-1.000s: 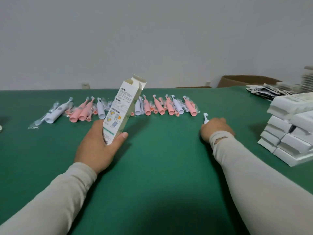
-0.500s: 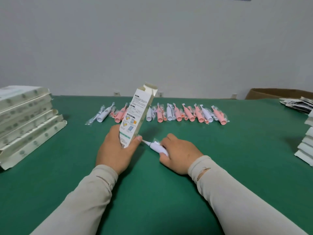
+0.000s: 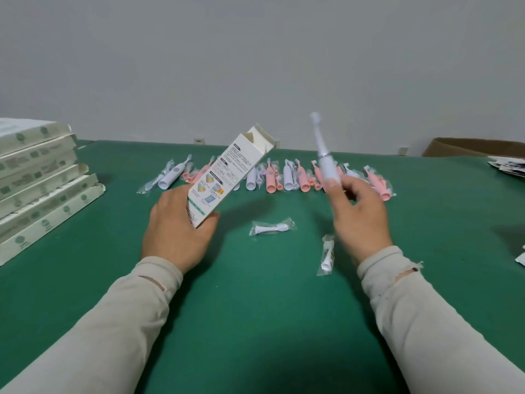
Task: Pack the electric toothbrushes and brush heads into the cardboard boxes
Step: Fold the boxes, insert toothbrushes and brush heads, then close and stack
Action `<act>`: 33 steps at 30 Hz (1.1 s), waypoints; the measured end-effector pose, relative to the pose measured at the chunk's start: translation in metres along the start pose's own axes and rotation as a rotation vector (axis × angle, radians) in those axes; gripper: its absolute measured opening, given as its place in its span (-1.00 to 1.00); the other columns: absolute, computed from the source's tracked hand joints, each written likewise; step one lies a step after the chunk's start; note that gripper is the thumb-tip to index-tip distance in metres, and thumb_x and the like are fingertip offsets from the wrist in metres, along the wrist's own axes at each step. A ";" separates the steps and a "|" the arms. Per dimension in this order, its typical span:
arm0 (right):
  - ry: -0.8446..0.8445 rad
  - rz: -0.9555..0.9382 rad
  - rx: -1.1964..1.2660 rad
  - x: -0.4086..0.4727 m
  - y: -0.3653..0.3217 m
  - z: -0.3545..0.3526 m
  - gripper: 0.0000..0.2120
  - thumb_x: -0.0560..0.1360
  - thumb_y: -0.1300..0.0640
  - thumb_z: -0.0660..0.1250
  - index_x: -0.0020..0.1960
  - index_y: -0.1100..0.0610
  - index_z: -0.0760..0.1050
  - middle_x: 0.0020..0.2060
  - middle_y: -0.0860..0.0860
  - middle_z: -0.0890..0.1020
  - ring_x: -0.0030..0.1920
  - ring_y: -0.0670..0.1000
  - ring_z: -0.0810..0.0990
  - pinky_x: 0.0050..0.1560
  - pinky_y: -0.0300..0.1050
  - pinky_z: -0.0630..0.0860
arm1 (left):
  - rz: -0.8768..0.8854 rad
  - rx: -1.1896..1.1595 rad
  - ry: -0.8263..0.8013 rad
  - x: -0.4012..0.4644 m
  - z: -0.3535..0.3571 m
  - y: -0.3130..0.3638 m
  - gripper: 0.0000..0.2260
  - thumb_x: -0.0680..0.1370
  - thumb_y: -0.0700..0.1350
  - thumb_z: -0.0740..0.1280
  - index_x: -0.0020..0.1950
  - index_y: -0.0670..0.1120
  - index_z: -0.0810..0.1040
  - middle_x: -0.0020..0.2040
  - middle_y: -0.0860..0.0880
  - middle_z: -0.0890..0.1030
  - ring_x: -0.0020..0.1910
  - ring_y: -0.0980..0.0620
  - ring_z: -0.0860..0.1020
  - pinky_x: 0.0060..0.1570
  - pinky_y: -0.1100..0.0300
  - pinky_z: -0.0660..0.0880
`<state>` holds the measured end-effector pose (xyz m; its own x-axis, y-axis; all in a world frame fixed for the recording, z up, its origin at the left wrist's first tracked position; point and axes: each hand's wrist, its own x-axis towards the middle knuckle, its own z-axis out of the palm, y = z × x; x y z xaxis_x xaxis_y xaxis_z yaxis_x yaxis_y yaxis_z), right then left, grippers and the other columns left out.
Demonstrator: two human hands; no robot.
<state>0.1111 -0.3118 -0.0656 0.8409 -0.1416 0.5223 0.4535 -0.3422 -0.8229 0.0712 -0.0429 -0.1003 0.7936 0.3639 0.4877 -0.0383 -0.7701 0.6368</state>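
My left hand (image 3: 177,231) grips the lower end of a white printed cardboard box (image 3: 227,174), which tilts up to the right with its top flap open. My right hand (image 3: 359,214) holds a white electric toothbrush (image 3: 324,155) by its base, raised with the brush head pointing up and blurred by motion. Two bagged white brush heads lie on the green table between my hands: one brush head (image 3: 272,228) lies flat, the other brush head (image 3: 326,253) lies near my right wrist. A row of pink and white bagged toothbrushes (image 3: 287,179) lies across the table behind.
A stack of flat white boxes (image 3: 37,183) stands at the left edge of the green table (image 3: 255,294). A brown carton (image 3: 471,147) sits at the back right, papers (image 3: 508,166) beside it. A white box corner (image 3: 520,257) shows at the right edge.
My right hand has lifted the white toothbrush from the table up to the right of the box. Two bagged brush heads now lie where it was. The box tilts more.
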 end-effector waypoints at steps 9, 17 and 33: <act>-0.093 0.358 0.600 -0.007 -0.009 -0.002 -0.66 0.39 -0.17 0.49 0.00 0.02 0.54 -0.40 -0.13 0.44 -0.47 -0.10 0.31 -0.53 -0.21 0.33 | 0.139 0.254 -0.230 -0.011 -0.005 0.011 -0.43 0.42 -0.01 0.40 0.40 0.18 0.35 0.52 0.08 0.20 0.46 -0.07 0.23 0.27 -0.14 0.43; -0.200 0.439 0.398 -0.019 -0.009 0.008 -0.78 0.48 0.18 0.49 0.01 0.17 0.48 -0.34 0.03 0.55 -0.51 -0.09 0.40 -0.55 -0.21 0.38 | 0.168 0.193 -0.212 -0.014 -0.004 0.012 -0.43 0.42 -0.09 0.43 0.40 0.17 0.39 0.53 0.09 0.19 0.47 -0.08 0.20 0.27 -0.15 0.41; -0.420 0.490 0.861 -0.029 -0.012 0.015 -0.66 0.35 0.13 0.56 -0.04 0.19 0.45 -0.37 0.02 0.53 -0.46 -0.06 0.45 -0.54 -0.25 0.38 | 0.149 -0.027 -0.201 -0.013 -0.002 0.017 -0.52 0.30 0.31 0.43 0.16 0.18 0.54 0.05 0.16 0.57 0.08 0.02 0.50 0.09 -0.03 0.50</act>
<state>0.0855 -0.2898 -0.0740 0.9473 0.3011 0.1092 -0.0431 0.4575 -0.8882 0.0593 -0.0597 -0.0945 0.8826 0.1339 0.4507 -0.1778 -0.7923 0.5837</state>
